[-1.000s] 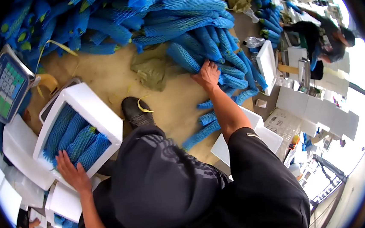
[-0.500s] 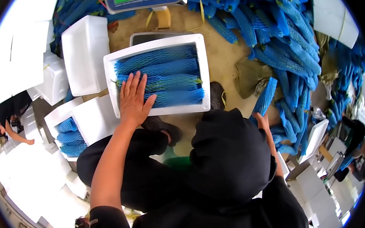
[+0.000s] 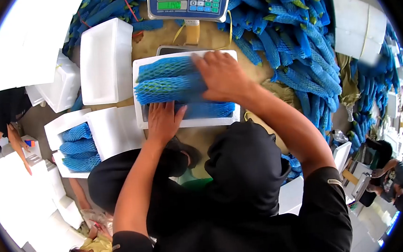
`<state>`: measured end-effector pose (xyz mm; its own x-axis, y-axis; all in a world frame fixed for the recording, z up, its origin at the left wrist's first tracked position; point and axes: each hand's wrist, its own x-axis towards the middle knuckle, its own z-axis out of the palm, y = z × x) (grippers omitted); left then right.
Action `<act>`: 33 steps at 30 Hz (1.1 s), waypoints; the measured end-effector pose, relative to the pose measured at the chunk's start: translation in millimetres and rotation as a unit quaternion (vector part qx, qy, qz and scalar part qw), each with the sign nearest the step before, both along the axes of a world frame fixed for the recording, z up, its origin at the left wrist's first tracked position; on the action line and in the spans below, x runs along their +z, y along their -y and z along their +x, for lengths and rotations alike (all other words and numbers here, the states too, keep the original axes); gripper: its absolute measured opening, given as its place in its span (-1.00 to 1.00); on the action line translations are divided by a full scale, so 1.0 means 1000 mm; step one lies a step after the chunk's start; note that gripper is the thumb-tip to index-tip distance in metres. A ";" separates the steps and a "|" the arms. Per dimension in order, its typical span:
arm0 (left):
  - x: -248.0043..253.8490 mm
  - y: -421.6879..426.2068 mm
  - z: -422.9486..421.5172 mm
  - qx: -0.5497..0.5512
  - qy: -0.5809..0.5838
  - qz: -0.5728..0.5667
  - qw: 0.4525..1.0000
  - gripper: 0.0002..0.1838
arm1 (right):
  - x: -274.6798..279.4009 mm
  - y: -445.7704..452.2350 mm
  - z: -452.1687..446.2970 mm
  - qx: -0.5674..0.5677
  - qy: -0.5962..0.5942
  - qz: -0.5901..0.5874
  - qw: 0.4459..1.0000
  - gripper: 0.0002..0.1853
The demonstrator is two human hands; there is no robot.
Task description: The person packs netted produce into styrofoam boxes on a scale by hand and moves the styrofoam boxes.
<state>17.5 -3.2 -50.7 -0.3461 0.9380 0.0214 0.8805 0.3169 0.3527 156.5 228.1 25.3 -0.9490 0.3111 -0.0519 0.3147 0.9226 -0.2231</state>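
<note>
A white foam box (image 3: pixel 141 116) holds several long green vegetables in blue foam nets (image 3: pixel 164 68), lying crosswise. My left hand (image 3: pixel 163 122) reaches over the box's near wall, fingers stretched out flat and touching the lower pieces. My right hand (image 3: pixel 226 76) is over the box's right side, smeared by motion. Its fingers curl round the right end of a netted vegetable (image 3: pixel 158 90) lying across the box, and that end is hidden. Under the box, part of a scale platform (image 3: pixel 172 49) shows, joined to a scale display (image 3: pixel 189 1) with green digits.
An empty white foam box (image 3: pixel 106 62) stands to the left, and another box (image 3: pixel 55 132) with netted vegetables sits below it. A large heap of netted vegetables (image 3: pixel 299 47) lies to the right. Other people (image 3: pixel 11 112) are at the left, lower left and far right.
My right hand has swung from the right side, where it held a netted vegetable, to over the box. My left hand has slid down to the near side. The view has shifted.
</note>
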 end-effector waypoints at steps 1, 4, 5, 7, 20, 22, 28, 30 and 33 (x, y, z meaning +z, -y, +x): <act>0.007 0.004 0.007 0.012 -0.024 0.057 0.998 -0.48 | -0.016 0.007 -0.010 -0.003 -0.010 0.001 1.000 0.04; 0.030 0.022 0.017 0.087 0.116 0.073 0.987 -0.49 | -0.053 0.016 -0.019 -0.025 -0.063 0.002 0.998 0.05; 0.037 0.020 0.018 0.106 0.113 0.068 0.986 -0.44 | -0.060 0.018 -0.010 -0.033 -0.096 -0.006 0.995 0.05; 0.048 0.002 0.008 0.099 0.054 0.129 0.985 -0.38 | -0.058 0.023 -0.001 -0.054 -0.143 -0.038 0.987 -0.02; -0.027 -0.033 -0.048 0.020 -0.077 0.052 0.995 -0.21 | -0.066 0.034 0.016 -0.104 -0.141 0.010 0.984 -0.31; -0.030 -0.042 -0.054 0.021 -0.052 0.046 0.997 -0.18 | -0.071 0.028 0.014 -0.099 -0.130 0.007 0.987 -0.28; -0.007 -0.034 -0.059 0.004 -0.035 -0.048 0.998 -0.13 | -0.047 0.024 0.029 -0.102 -0.145 -0.067 0.982 -0.26; 0.015 -0.023 -0.060 -0.015 -0.060 0.008 0.998 -0.13 | -0.041 0.023 0.051 -0.151 -0.188 -0.078 0.967 -0.34; 0.048 -0.013 -0.041 0.011 -0.016 0.035 0.999 -0.17 | -0.052 0.022 0.106 -0.262 -0.227 -0.114 0.931 -0.46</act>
